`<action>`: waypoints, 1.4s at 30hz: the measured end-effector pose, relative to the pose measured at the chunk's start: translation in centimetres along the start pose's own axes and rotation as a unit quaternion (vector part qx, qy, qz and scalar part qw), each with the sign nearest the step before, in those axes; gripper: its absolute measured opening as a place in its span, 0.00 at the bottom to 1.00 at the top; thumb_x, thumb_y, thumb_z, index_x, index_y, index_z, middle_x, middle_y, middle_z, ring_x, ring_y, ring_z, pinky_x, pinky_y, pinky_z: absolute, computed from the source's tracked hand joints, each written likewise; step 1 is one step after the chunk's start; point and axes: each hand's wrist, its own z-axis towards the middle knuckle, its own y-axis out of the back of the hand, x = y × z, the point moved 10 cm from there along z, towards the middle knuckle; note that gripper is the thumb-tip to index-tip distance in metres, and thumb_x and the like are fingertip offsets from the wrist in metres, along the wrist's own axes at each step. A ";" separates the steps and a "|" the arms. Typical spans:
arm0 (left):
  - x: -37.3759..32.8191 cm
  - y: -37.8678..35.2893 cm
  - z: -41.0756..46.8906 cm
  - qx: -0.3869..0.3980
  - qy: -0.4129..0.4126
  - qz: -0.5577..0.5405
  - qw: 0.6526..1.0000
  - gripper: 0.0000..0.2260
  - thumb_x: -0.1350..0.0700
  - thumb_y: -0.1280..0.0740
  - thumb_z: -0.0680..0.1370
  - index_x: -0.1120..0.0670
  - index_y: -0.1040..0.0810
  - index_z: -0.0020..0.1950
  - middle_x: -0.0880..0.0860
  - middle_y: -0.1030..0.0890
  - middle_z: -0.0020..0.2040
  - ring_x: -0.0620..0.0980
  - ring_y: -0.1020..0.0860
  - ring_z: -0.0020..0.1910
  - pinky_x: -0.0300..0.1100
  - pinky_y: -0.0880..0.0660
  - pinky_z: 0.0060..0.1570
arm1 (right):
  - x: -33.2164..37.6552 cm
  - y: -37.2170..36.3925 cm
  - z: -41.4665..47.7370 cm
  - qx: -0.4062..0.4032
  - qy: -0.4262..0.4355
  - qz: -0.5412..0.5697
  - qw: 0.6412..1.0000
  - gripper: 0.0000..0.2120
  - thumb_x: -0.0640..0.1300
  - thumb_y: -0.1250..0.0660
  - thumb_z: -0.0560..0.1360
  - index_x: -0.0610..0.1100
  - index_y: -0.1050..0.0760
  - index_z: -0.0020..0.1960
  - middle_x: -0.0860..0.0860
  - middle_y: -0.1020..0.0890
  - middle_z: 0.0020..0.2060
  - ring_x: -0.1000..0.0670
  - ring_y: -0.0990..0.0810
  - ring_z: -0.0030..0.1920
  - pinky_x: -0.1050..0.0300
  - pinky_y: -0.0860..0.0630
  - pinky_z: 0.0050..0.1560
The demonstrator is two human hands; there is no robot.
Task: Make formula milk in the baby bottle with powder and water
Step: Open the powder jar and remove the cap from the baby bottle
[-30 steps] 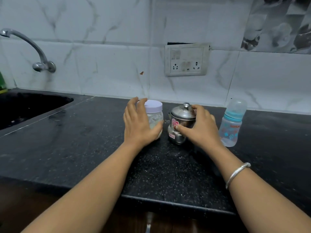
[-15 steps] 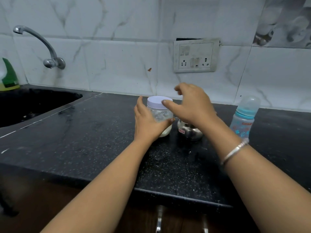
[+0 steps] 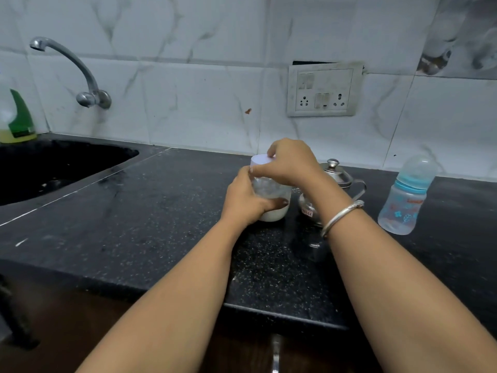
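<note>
A clear powder jar with a white lid stands on the black counter, white powder in its lower part. My left hand wraps around the jar's body. My right hand grips the lid from above. Just right of the jar sits a small steel pot with a knobbed lid, partly hidden by my right wrist. A capped baby bottle with a blue collar stands upright further right, apart from both hands.
A black sink lies at the left with a wall tap above it and a green-capped soap bottle at its corner. A socket plate is on the tiled wall. The counter's front edge runs below my forearms.
My right hand left the steel pot, rose and came down onto the jar's lid. My left hand stayed around the jar. The camera shifted left, showing more of the sink.
</note>
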 end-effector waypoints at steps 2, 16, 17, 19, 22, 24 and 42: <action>0.2 -0.1 0.2 0.005 0.001 0.003 1.000 0.33 0.51 0.20 0.59 0.50 0.32 0.58 0.49 0.22 0.54 0.47 0.22 0.50 0.36 0.28 0.41 | -0.7 -0.2 0.1 0.027 -0.005 0.088 0.996 0.24 0.52 0.27 0.65 0.41 0.22 0.57 0.45 0.20 0.54 0.45 0.23 0.55 0.57 0.29 0.47; 0.3 -0.7 0.6 0.026 -0.005 -0.015 1.000 0.34 0.51 0.20 0.57 0.50 0.31 0.58 0.48 0.21 0.54 0.47 0.21 0.52 0.45 0.23 0.52 | -1.6 0.7 -0.4 -0.007 -0.004 0.149 0.989 0.33 0.53 0.29 0.67 0.47 0.35 0.69 0.46 0.25 0.60 0.47 0.27 0.55 0.58 0.33 0.48; 0.2 -0.8 0.6 0.027 -0.007 -0.016 0.999 0.35 0.50 0.20 0.56 0.49 0.31 0.59 0.48 0.21 0.55 0.47 0.21 0.52 0.45 0.23 0.52 | -1.7 0.9 -0.3 -0.020 -0.005 0.110 0.994 0.35 0.58 0.30 0.67 0.47 0.35 0.69 0.45 0.26 0.61 0.45 0.27 0.58 0.56 0.32 0.50; 0.2 -0.8 0.6 0.028 -0.008 -0.019 0.999 0.40 0.47 0.21 0.53 0.49 0.33 0.62 0.48 0.21 0.56 0.47 0.21 0.54 0.46 0.24 0.55 | -2.0 1.0 -0.3 -0.038 -0.013 0.026 0.999 0.40 0.67 0.33 0.64 0.44 0.35 0.67 0.43 0.26 0.61 0.42 0.28 0.62 0.52 0.31 0.52; 0.3 -0.8 0.5 0.028 -0.003 -0.023 0.999 0.41 0.47 0.22 0.52 0.49 0.33 0.63 0.49 0.21 0.56 0.47 0.21 0.53 0.46 0.24 0.55 | -1.8 0.9 -0.4 -0.022 -0.008 0.053 0.998 0.38 0.63 0.31 0.66 0.44 0.35 0.68 0.44 0.24 0.60 0.44 0.26 0.59 0.55 0.32 0.47; 0.4 -0.7 0.5 0.026 -0.002 -0.023 0.999 0.39 0.49 0.21 0.54 0.50 0.32 0.61 0.49 0.21 0.56 0.47 0.21 0.53 0.47 0.23 0.54 | -1.9 0.8 -0.5 0.004 -0.002 0.135 0.991 0.34 0.54 0.29 0.67 0.48 0.37 0.70 0.46 0.25 0.61 0.48 0.27 0.54 0.58 0.33 0.47; -0.1 -0.9 0.1 0.032 -0.007 -0.017 0.999 0.38 0.47 0.22 0.54 0.48 0.33 0.60 0.49 0.22 0.57 0.48 0.22 0.54 0.45 0.24 0.54 | -1.8 0.5 -0.7 -0.015 -0.002 0.078 0.997 0.36 0.60 0.30 0.66 0.44 0.34 0.67 0.45 0.25 0.59 0.44 0.27 0.59 0.55 0.31 0.49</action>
